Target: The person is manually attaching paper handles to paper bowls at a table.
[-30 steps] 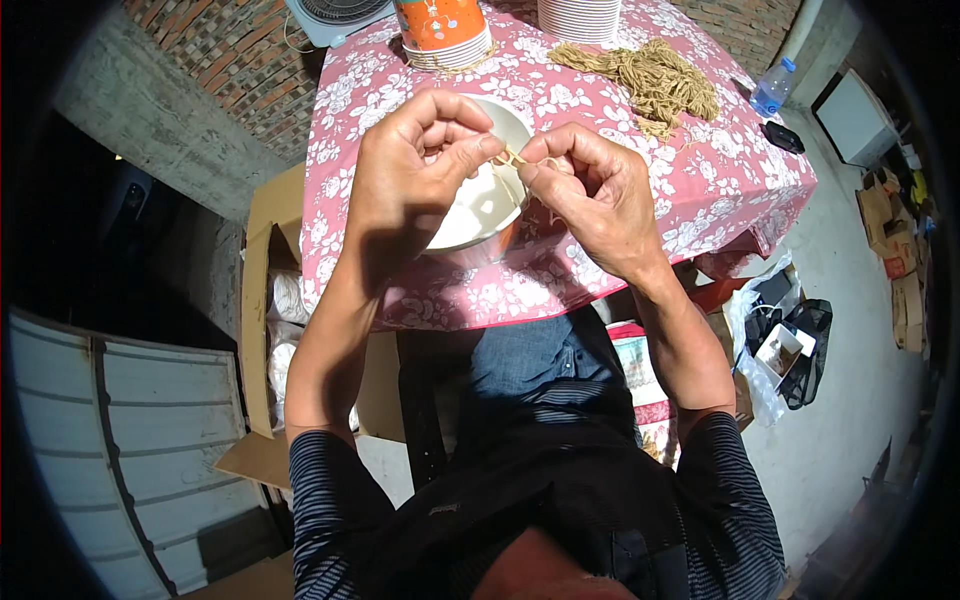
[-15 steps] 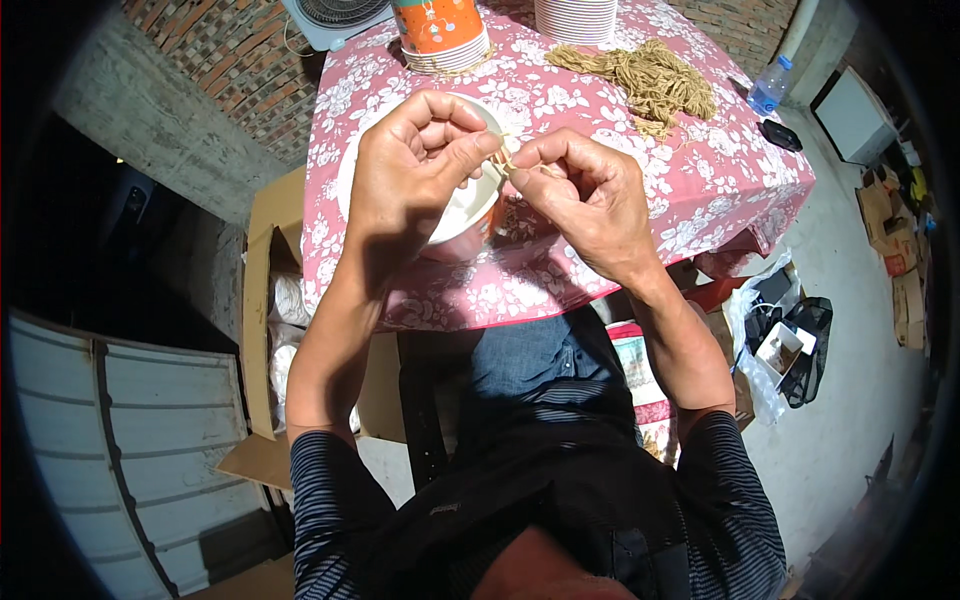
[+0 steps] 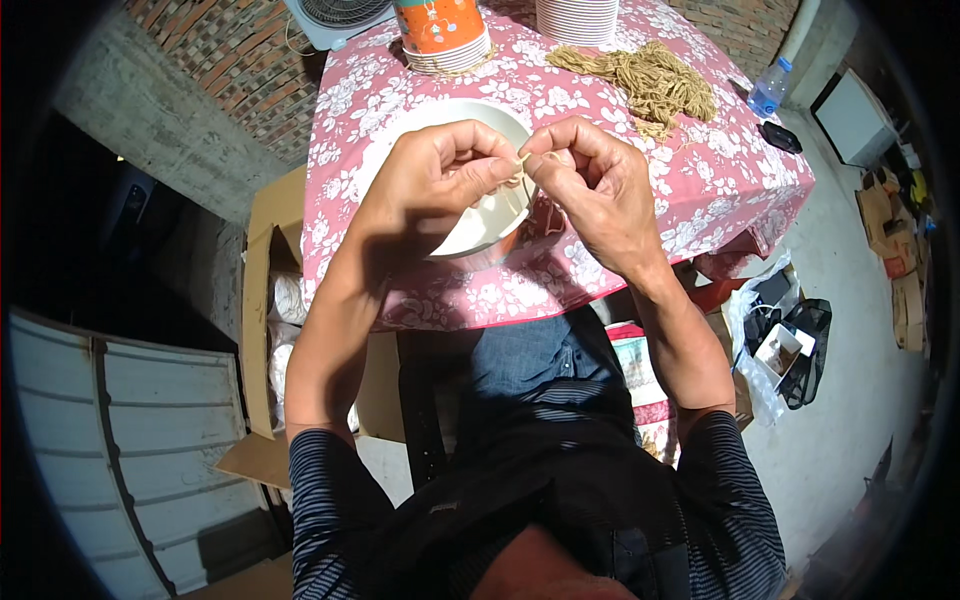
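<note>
My left hand and my right hand meet over a wide paper tub, which has a white inside and stands near the table's front edge. Each hand pinches a thin tan string between thumb and fingertips. Loops and loose ends of it dangle below the fingers. Whether there is a knot where the fingertips meet is too small to tell. A tangled bundle of the same-coloured string lies farther back on the right.
A pink floral cloth covers the table. Toward the back stand an orange stack of tubs and a white stack, with a fan at left. A plastic bottle and black phone-like object sit at right.
Both hands have shifted slightly right, the left one also lower. The string's loops now hang below the fingers, and more of the tub's rim shows.
</note>
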Demonstrator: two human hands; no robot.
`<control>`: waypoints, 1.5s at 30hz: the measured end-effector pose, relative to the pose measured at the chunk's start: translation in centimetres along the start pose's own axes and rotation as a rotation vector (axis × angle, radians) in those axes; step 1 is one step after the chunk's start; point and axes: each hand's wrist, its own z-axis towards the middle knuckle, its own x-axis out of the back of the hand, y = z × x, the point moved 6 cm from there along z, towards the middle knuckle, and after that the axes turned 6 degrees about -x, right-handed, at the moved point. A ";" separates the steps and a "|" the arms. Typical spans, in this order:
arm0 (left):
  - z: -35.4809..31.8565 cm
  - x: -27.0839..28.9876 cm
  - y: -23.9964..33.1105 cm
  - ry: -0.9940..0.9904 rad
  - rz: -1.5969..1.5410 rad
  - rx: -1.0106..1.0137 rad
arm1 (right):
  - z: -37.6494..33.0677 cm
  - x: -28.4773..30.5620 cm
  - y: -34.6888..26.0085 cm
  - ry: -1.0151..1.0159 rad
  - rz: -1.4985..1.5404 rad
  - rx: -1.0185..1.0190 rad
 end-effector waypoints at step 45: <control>0.4 -0.8 0.3 0.028 -0.342 -0.069 | -1.8 0.1 -1.7 0.212 -0.268 0.397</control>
